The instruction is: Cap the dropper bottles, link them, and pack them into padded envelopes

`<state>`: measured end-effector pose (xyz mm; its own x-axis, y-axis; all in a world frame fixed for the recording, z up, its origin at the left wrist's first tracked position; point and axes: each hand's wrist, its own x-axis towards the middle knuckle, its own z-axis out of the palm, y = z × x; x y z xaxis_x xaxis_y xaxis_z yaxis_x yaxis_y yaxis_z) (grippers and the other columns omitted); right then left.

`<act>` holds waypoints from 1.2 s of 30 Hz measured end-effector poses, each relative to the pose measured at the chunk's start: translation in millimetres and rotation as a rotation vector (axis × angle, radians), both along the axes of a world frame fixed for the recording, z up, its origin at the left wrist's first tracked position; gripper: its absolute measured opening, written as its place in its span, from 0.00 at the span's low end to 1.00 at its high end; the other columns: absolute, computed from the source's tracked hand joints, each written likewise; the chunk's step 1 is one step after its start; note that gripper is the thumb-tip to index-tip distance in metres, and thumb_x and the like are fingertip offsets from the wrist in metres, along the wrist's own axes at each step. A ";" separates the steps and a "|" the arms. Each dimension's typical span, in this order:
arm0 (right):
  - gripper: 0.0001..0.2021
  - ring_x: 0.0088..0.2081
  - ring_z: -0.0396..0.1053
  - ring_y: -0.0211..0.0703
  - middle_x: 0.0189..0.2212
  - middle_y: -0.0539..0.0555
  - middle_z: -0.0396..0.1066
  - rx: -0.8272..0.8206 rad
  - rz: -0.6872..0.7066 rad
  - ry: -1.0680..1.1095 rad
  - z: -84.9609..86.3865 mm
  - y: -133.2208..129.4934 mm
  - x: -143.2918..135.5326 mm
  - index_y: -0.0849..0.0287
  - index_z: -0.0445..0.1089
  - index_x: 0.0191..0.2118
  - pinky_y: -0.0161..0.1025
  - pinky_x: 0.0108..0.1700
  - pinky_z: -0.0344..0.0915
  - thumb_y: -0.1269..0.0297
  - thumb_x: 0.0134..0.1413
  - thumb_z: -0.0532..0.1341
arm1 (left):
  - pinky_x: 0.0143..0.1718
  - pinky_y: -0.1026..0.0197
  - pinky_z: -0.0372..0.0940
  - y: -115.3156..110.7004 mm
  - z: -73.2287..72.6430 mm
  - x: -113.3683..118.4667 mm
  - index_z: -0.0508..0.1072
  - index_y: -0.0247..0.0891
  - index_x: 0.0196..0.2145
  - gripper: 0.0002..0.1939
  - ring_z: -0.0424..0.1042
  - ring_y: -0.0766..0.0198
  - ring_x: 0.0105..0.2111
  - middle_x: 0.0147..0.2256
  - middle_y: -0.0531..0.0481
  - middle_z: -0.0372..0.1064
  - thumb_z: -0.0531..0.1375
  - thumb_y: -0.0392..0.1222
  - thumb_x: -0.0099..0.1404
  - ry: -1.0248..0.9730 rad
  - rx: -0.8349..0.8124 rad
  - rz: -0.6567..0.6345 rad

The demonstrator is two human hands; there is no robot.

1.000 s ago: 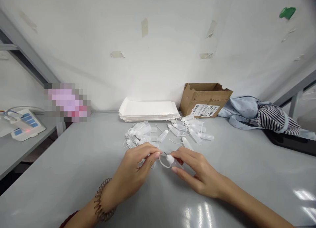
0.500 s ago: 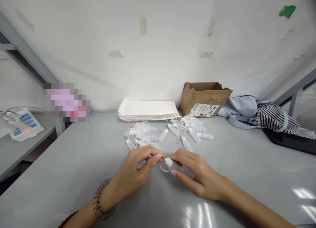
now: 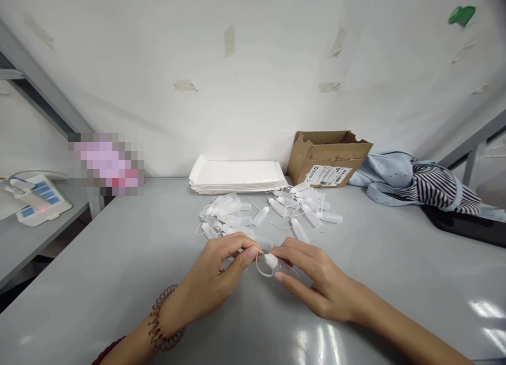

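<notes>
My right hand (image 3: pixel 312 278) is closed around a small clear squeeze bottle (image 3: pixel 283 267), thumb below and fingers above. The bottle lies tilted, its white neck pointing up-left, with a thin needle tip at the front. A thin white strap (image 3: pixel 264 273) loops from the neck to my left hand (image 3: pixel 225 267). There, thumb and forefinger pinch the strap's free end close to the needle; the end itself is hidden by the fingertips. Just beyond the hands lies a loose pile of similar bottles (image 3: pixel 261 216), several with curled straps.
Against the wall lie a stack of white sheets or envelopes (image 3: pixel 237 176) and an open cardboard box (image 3: pixel 336 155). Blue and striped cloth (image 3: pixel 435 185) rests on a black tray (image 3: pixel 462 225) at right. A white-and-blue device (image 3: pixel 43 199) sits on the left-hand surface.
The bottle has shifted very slightly right and down, and more of its needle shows between the hands. Both hands keep their grip almost in place.
</notes>
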<state>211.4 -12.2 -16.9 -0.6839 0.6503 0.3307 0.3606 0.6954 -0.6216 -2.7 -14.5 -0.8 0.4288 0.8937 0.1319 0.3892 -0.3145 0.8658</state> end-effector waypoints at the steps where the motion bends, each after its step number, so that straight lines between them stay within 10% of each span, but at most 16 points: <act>1: 0.11 0.33 0.62 0.41 0.32 0.56 0.65 0.001 0.000 0.006 0.0 0.0 0.1 0.64 0.64 0.46 0.39 0.35 0.63 0.68 0.60 0.53 | 0.35 0.64 0.62 0.3 0.1 0.0 0.72 0.39 0.31 0.13 0.68 0.66 0.32 0.30 0.53 0.71 0.50 0.41 0.68 -0.001 0.001 -0.002; 36: 0.10 0.34 0.60 0.41 0.33 0.56 0.63 -0.002 0.007 -0.064 0.5 -0.8 -0.1 0.64 0.62 0.45 0.38 0.36 0.63 0.68 0.64 0.48 | 0.34 0.63 0.60 0.3 -12.2 1.6 0.71 0.36 0.29 0.14 0.67 0.66 0.29 0.28 0.51 0.70 0.50 0.39 0.68 0.065 0.070 -0.061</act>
